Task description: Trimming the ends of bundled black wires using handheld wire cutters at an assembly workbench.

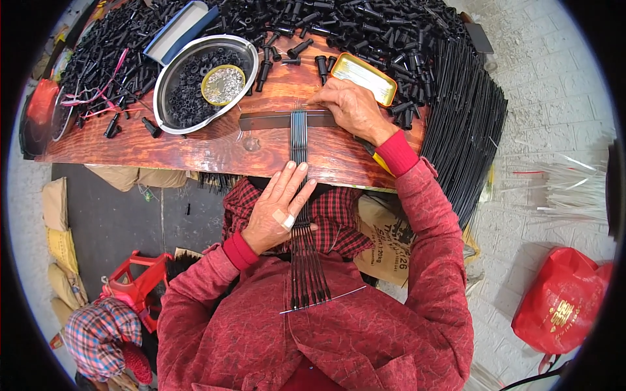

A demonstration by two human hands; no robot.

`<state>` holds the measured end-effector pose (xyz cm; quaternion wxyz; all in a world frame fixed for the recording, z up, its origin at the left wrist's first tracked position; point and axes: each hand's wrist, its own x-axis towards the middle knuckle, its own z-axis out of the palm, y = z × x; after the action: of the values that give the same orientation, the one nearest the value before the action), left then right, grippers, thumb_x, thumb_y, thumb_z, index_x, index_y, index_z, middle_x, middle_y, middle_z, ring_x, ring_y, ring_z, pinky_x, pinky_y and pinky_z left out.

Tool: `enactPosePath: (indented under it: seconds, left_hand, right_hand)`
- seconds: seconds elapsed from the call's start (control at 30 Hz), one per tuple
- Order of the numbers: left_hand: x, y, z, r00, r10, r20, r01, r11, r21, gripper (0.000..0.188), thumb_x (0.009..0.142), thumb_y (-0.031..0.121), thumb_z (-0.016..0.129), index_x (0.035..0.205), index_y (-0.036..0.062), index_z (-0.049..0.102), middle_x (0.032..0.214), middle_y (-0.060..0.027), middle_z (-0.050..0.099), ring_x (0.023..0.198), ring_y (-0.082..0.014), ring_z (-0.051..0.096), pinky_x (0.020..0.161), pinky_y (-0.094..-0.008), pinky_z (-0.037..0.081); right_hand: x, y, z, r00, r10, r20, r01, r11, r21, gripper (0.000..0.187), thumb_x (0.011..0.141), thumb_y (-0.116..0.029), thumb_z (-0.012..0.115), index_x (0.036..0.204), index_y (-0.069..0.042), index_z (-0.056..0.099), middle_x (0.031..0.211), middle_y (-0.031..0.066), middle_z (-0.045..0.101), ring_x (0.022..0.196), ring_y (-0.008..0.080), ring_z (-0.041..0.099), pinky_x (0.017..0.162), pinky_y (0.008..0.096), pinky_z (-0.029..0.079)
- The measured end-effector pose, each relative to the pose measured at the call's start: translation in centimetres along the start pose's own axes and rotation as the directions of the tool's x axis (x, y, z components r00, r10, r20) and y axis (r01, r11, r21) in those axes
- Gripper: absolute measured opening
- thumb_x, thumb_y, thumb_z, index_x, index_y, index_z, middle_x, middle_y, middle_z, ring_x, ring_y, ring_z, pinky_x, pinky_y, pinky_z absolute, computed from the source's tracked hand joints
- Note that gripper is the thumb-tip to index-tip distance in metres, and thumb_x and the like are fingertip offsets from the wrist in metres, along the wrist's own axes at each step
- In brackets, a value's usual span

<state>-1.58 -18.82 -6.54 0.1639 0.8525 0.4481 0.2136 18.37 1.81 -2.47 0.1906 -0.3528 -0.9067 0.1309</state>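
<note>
A row of thin black rods (pixel 299 140) runs from the table over its edge toward my lap, spreading apart below. My left hand (pixel 272 212), with a white plaster on it, lies across them with fingers extended on top; its thumb tip shows on the other side of the row. A dark flat bar (pixel 267 121) lies crosswise under the rods' far ends. Just beyond these ends, my right hand (pixel 352 107) has its thumb and forefinger pinched together; whatever is between them is too small to make out. A thin metal rod (pixel 323 303) crosses the near ends over my lap.
A steel bowl (pixel 158 107) of small black parts holds a round yellow tin (pixel 242 85) with shiny bits. A yellow-rimmed tin (pixel 365 77) lies beyond my right hand. Black tubular parts (pixel 261 19) heap at the back; long black rods (pixel 463 117) hang over the right edge.
</note>
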Motion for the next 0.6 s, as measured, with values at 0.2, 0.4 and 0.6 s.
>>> enactPosePath:
  seconds: [0.2, 0.4, 0.6]
  left_hand:
    - [0.0, 0.1, -0.1, 1.0, -0.002, -0.001, 0.002, 1.0, -0.004, 0.088, 0.078, 0.057, 0.07, 0.147, 0.0074, 0.045, 0.156, -0.0207, 0.033, 0.145, -0.041, 0.03, 0.117, -0.052, 0.028]
    - [0.1, 0.0, -0.1, 1.0, 0.0, -0.008, 0.0, 1.0, -0.011, 0.087, 0.079, 0.056, 0.07, 0.147, 0.0072, 0.045, 0.156, -0.0208, 0.034, 0.145, -0.041, 0.03, 0.117, -0.052, 0.028]
    - [0.1, 0.0, 0.0, 1.0, -0.004, -0.011, 0.004, 1.0, -0.015, 0.087, 0.079, 0.057, 0.069, 0.146, 0.0071, 0.046, 0.156, -0.0204, 0.034, 0.145, -0.0407, 0.03, 0.117, -0.0518, 0.028]
  right_hand:
    - [0.2, -0.2, 0.0, 1.0, 0.025, 0.011, -0.025, 0.999, 0.025, 0.02, 0.083, -0.003, 0.067, 0.099, -0.014, 0.075, 0.089, 0.0034, 0.065, 0.089, 0.0262, 0.066, 0.077, 0.0359, 0.052]
    - [0.4, -0.2, 0.4, 0.997, -0.045, -0.059, 0.044, 0.998, -0.033, 0.017, 0.085, -0.009, 0.062, 0.092, -0.017, 0.075, 0.081, 0.0054, 0.06, 0.083, 0.0285, 0.064, 0.071, 0.0413, 0.052]
    - [0.2, 0.0, 1.0, 0.997, -0.01, -0.071, 0.014, 0.998, 0.056, 0.016, 0.085, -0.007, 0.06, 0.092, -0.014, 0.073, 0.082, 0.0075, 0.062, 0.085, 0.0298, 0.064, 0.074, 0.0416, 0.052]
